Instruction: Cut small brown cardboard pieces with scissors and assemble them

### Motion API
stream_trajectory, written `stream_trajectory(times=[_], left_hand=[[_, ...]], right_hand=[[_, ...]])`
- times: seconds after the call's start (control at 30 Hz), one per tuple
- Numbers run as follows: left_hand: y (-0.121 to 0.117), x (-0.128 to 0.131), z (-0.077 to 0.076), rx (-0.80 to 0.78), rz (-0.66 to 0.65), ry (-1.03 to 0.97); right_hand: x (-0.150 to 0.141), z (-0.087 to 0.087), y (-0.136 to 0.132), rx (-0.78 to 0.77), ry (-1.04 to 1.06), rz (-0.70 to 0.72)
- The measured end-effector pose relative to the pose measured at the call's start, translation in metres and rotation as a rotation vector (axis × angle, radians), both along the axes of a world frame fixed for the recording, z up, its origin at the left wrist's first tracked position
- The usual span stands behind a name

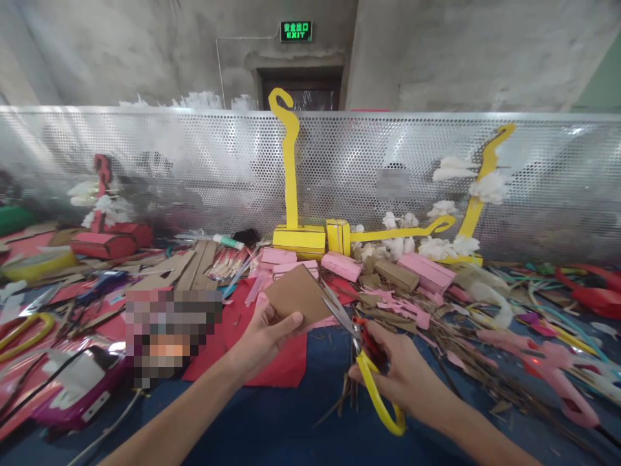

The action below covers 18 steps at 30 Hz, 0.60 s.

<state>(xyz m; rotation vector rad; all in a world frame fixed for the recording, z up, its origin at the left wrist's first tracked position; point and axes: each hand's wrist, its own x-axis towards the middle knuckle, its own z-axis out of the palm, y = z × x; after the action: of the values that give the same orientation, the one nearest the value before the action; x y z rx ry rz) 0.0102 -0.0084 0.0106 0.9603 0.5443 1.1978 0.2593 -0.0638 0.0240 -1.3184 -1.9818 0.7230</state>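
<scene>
My left hand (266,336) pinches a small piece of brown cardboard (297,296) by its lower left side, thumb on top. Scissors (371,382) with yellow handles are in my right hand (395,362), fingers closed around them. Their blades point up and left, and the tips are at the right edge of the cardboard; whether they touch it I cannot tell. Something reddish also shows in the right hand beside the scissors' pivot, partly hidden by the fingers. Beneath the left hand lies a sheet of red paper (286,366) on the blue table surface.
Pink paper boxes (427,272), scraps and brown twigs (436,323) cover the back and right. A pink glue gun (543,362) lies right. Yellow hook-necked shapes (290,175) stand against the perforated metal panel (213,168). A purple box (82,388) and yellow tape (41,264) are left.
</scene>
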Motion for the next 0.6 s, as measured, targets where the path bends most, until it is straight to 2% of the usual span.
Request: stream_trajectory(times=[0.1,0.27,0.43,0.53,0.6], left_hand=[[0.003,-0.001,-0.001,0.002,0.032,0.014],[0.016,-0.016,-0.001,0.138,0.160,0.084],[0.025,-0.035,0.003,0.276,0.138,0.391],[0.021,-0.036,0.011,0.350,0.087,0.519],[0.015,-0.032,0.017,0.506,0.002,0.575]], right_hand=[[0.001,0.000,0.001,0.023,-0.029,-0.009],[0.004,-0.002,0.004,0.064,-0.100,-0.011],[0.011,-0.003,0.009,0.155,-0.190,-0.035],[0.015,-0.004,0.011,0.165,-0.222,-0.041],[0.018,-0.006,0.012,0.206,-0.267,-0.044]])
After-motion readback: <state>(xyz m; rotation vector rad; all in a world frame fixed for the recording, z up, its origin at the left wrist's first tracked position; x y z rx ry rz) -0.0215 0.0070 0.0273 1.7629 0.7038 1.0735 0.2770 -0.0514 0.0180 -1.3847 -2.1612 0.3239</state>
